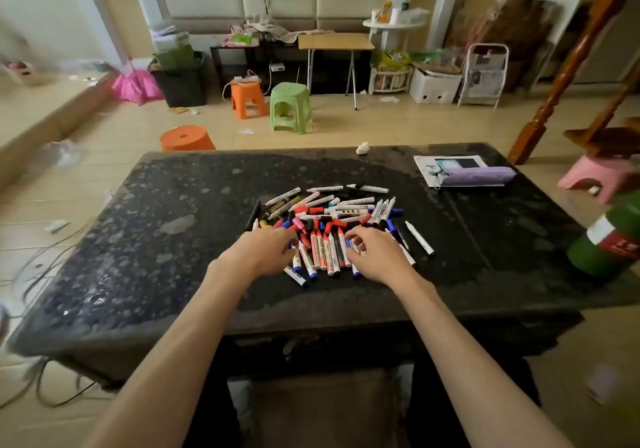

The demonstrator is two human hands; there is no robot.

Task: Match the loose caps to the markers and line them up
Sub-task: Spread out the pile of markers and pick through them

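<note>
Your table [173,239] is dark, speckled and kinda dusty. The room's messy, with an orange stool [247,97] and a green stool [289,108] on the floor way past your hands. The markers [332,212] are heaped right at your fingertips. Left hand [266,250] and right hand [375,255] lie palm-down, fingers curled into the pile, and I can't tell if either actually grips anything.

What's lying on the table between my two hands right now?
In the head view, several markers, mostly red-capped, lie side by side between the left hand and the right hand.
</note>
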